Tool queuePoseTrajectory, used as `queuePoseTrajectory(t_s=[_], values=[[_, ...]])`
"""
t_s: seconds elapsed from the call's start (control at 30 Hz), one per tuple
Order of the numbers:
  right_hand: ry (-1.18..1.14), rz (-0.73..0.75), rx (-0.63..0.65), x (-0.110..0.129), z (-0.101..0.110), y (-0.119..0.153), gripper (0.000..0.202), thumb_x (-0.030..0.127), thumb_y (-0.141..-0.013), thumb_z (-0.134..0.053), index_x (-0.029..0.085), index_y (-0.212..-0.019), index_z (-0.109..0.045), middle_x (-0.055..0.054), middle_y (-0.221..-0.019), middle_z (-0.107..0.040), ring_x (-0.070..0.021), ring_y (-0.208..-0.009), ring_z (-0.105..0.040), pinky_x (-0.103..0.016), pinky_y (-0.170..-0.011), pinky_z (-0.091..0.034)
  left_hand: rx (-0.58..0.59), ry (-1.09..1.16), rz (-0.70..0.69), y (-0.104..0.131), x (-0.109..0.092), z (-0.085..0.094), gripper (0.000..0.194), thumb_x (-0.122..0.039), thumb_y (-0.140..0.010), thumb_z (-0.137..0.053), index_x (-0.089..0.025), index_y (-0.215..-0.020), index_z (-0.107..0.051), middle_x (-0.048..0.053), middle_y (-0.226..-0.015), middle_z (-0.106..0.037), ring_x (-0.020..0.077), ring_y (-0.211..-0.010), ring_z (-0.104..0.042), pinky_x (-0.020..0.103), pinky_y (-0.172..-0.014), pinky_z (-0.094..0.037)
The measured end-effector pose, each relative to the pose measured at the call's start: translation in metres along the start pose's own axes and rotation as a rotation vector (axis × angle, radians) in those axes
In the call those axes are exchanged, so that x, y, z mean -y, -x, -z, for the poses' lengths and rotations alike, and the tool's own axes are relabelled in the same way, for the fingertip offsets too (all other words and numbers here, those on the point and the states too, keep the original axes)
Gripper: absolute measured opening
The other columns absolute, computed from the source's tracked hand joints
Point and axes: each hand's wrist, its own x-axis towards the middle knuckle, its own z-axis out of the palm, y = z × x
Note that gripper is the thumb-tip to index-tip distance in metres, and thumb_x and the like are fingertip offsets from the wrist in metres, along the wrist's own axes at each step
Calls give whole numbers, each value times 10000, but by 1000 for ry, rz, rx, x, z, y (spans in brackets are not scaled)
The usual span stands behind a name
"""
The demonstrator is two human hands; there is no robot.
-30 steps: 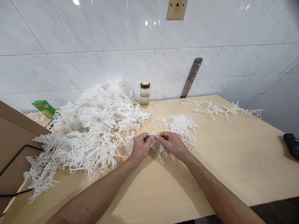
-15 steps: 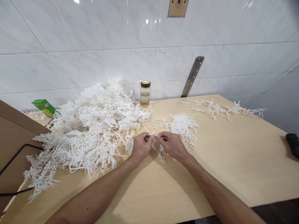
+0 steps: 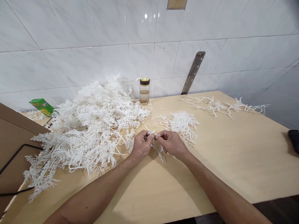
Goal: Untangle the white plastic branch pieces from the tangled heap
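Head view shows the left hand (image 3: 141,145) and the right hand (image 3: 171,143), both pinching white sprigs (image 3: 151,133) between them. From there, the big pile (image 3: 93,121) lies at ten o'clock, the small heap (image 3: 183,122) at two o'clock.

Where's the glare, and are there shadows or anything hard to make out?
Head view: bright glare spots on the tiled wall, near the top; head view: soft shadows on the table between the forearms; head view: white strands pinched by left hand and right hand, too fine to tell apart.
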Motion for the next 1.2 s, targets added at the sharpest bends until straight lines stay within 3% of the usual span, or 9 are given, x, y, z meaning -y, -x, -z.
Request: queuePoseTrajectory(t_s=[0.1,0.27,0.5,0.67,0.77,0.8,0.87,1.0,1.2], values=[[-22,-67,40,2,0,0,201,366,-784,-579,186,-718,-639,53,-423,-507,-124,-343,-506,-216,-359,-368,28,-34,-57,2,-3,1,206,-345,-828,-577,-158,-752,-618,-8,-665,-561,113,-610,-481,240,-593,-381],[79,-89,-192,0,2,-3,131,312,-744,-590,187,-725,-623,18,-523,-609,-128,-339,-520,-237,-364,-404,-19,-92,-135,0,-3,2,244,-379,-840,-591,-178,-702,-598,-11,-667,-524,116,-634,-465,236,-609,-370],[15,17,-509,-10,26,-10,303,475,-788,-618,183,-868,-613,-2,-595,-615,-141,-411,-543,-261,-421,-425,-30,-11,28,-6,-2,5,453,-486,-806,-621,-187,-525,-429,-47,-536,-312,93,-530,-313,237,-520,-279],[336,113,-492,-17,36,-14,338,329,-775,-619,157,-1065,-632,-7,-634,-617,-176,-552,-581,-331,-626,-486,-10,41,59,-6,1,3,363,-483,-830,-586,-179,-636,-545,-54,-547,-321,85,-515,-277,233,-494,-247],[351,258,-557,-10,29,-8,297,320,-822,-567,150,-1050,-654,-52,-751,-655,-171,-618,-586,-329,-688,-490,5,58,52,-6,3,2,337,-477,-835,-588,-178,-679,-582,-58,-537,-343,87,-509,-304,230,-495,-270],[301,278,-544,-6,25,-5,262,341,-849,-543,159,-990,-670,-58,-765,-662,-164,-614,-584,-312,-668,-487,8,65,48,-6,3,2,334,-476,-834,-593,-179,-681,-583,-59,-534,-355,88,-508,-317,230,-499,-282],[174,244,-356,1,16,0,266,398,-872,-538,180,-916,-684,-44,-740,-674,-152,-586,-581,-275,-590,-472,2,86,33,-6,2,2,317,-463,-827,-610,-179,-689,-588,-57,-543,-398,89,-515,-347,228,-511,-306],[14,51,-22,4,4,2,351,512,-861,-557,179,-862,-668,-2,-626,-638,-106,-393,-498,-235,-403,-389,-25,95,-17,-3,-1,2,275,-410,-813,-645,-165,-694,-607,-45,-588,-485,89,-550,-396,224,-540,-337],[-182,-24,100,-10,1,-4,351,529,-793,-659,180,-811,-629,34,-594,-570,-87,-373,-487,-215,-355,-402,-17,33,-25,-2,3,2,268,-403,-807,-658,-152,-715,-688,-16,-630,-590,115,-619,-507,232,-605,-397]])
